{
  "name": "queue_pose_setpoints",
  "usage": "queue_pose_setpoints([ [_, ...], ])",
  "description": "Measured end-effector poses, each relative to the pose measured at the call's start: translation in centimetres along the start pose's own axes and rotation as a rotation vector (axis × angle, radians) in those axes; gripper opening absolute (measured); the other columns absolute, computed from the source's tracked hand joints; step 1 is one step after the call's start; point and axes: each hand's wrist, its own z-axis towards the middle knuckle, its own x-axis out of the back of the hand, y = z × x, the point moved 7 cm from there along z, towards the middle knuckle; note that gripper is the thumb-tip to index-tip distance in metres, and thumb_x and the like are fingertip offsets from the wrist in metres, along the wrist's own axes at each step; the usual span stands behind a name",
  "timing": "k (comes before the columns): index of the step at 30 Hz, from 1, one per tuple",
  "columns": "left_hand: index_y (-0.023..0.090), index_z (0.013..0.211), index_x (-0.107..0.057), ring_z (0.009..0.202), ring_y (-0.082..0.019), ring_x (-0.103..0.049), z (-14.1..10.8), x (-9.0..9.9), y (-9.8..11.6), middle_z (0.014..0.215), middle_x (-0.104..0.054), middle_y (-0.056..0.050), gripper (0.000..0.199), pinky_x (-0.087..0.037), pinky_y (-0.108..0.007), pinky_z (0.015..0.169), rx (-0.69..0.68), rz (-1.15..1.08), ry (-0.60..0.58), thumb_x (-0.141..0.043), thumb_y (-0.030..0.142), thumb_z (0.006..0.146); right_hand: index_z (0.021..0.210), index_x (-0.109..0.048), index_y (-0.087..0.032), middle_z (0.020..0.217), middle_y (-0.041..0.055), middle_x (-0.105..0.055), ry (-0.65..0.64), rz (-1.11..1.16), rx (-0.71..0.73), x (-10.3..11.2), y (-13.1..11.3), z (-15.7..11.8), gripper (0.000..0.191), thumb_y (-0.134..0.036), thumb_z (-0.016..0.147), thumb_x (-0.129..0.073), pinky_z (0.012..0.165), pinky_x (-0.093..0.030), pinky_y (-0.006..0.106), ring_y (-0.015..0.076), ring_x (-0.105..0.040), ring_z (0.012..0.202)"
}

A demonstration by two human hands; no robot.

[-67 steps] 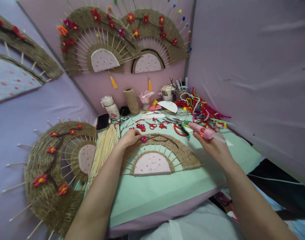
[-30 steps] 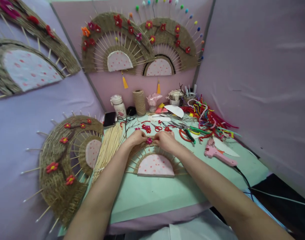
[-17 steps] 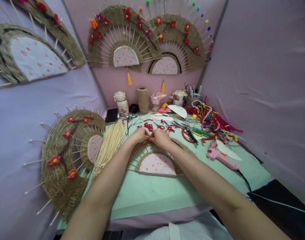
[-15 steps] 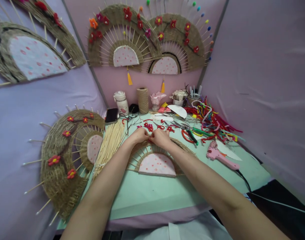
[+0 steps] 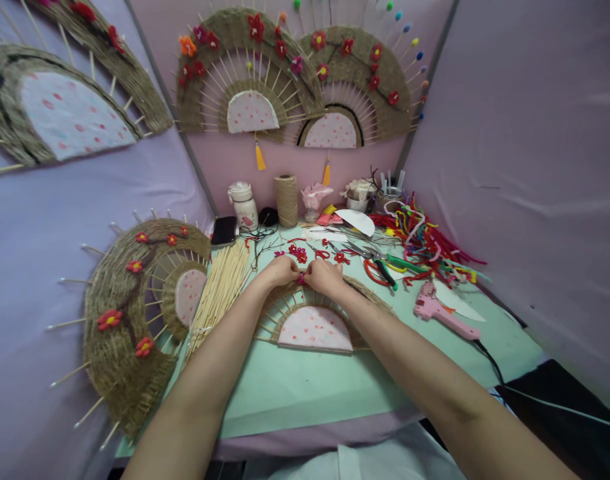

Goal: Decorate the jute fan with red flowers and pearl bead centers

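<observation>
A small magenta pipe-cleaner flower (image 5: 301,279) shows between my fingertips, over the upper band of a twine-and-stick fan (image 5: 365,293). My left hand (image 5: 283,270) pinches the flower from the left. On its other side my right hand (image 5: 323,275) is closed on it too, the back of the hand hiding most of the fingers. The fan lies flat on the table, with a white half-round panel (image 5: 315,328) with pink spots at its centre. Just beyond my hands lie several red and magenta flowers (image 5: 299,253).
A pink glue gun (image 5: 442,312) lies at right, its cord running off the table. Scissors (image 5: 377,270) and a heap of coloured pipe cleaners (image 5: 425,233) are behind it. Thin sticks (image 5: 219,287) and another fan (image 5: 129,313) are at left; a twine spool (image 5: 286,201) stands at the back.
My hands have shifted slightly, and the magenta flower between the fingertips shows more clearly. The rest of the table looks the same.
</observation>
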Motion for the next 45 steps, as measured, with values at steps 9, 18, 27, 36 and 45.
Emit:
queue_pose_setpoints([
  [9, 0.012, 0.077, -0.074, 0.064, -0.015, -0.057, -0.1, 0.0, 0.2, 0.068, -0.069, -0.005, 0.019, -0.038, -0.023, 0.058, 0.005, 0.003, -0.013, -0.06, 0.025, 0.072, 0.118, -0.058, -0.015, 0.119, 0.0091, -0.058, 0.031, 0.042, 0.054, -0.1, 0.1, 0.1, 0.031, -0.034, 0.093, -0.058, 0.09, -0.049, 0.046, 0.0231, -0.058, 0.105],
  [18, 0.012, 0.072, -0.074, 0.061, -0.014, -0.054, 0.0, -0.5, 0.0, 0.062, -0.066, -0.004, 0.019, -0.037, -0.023, 0.056, 0.01, 0.02, -0.029, -0.061, 0.025, 0.069, 0.117, -0.058, -0.015, 0.118, 0.0089, -0.059, 0.031, 0.052, 0.092, 0.0, -0.2, 0.1, 0.031, -0.034, 0.093, -0.058, 0.088, -0.05, 0.045, 0.0224, -0.059, 0.103],
  [27, 0.01, 0.072, -0.074, 0.064, -0.016, -0.056, 0.1, -0.7, 0.0, 0.064, -0.067, -0.006, 0.02, -0.038, -0.025, 0.059, 0.011, 0.041, -0.026, -0.06, 0.023, 0.068, 0.118, -0.058, -0.015, 0.118, 0.009, -0.059, 0.056, 0.039, 0.115, 0.1, -0.6, -0.1, 0.031, -0.034, 0.093, -0.058, 0.089, -0.05, 0.045, 0.0226, -0.059, 0.103],
  [36, 0.013, 0.065, -0.072, 0.059, -0.014, -0.053, 0.0, -0.7, 0.0, 0.054, -0.06, -0.002, 0.015, -0.036, -0.023, 0.055, 0.029, 0.019, -0.03, -0.061, 0.023, 0.068, 0.117, -0.058, -0.015, 0.117, 0.0088, -0.059, 0.068, 0.049, 0.108, 0.2, -0.6, -0.1, 0.03, -0.034, 0.093, -0.058, 0.088, -0.051, 0.044, 0.0222, -0.06, 0.102],
  [45, 0.015, 0.073, -0.075, 0.06, -0.013, -0.053, 0.2, 0.7, -1.0, 0.057, -0.062, 0.0, 0.018, -0.035, -0.023, 0.054, -0.008, -0.023, -0.034, -0.064, 0.028, 0.066, 0.115, -0.06, -0.015, 0.117, 0.0087, -0.06, 0.138, 0.138, 0.085, 3.2, 1.3, -1.1, 0.029, -0.034, 0.094, -0.058, 0.091, -0.049, 0.046, 0.0227, -0.059, 0.105],
])
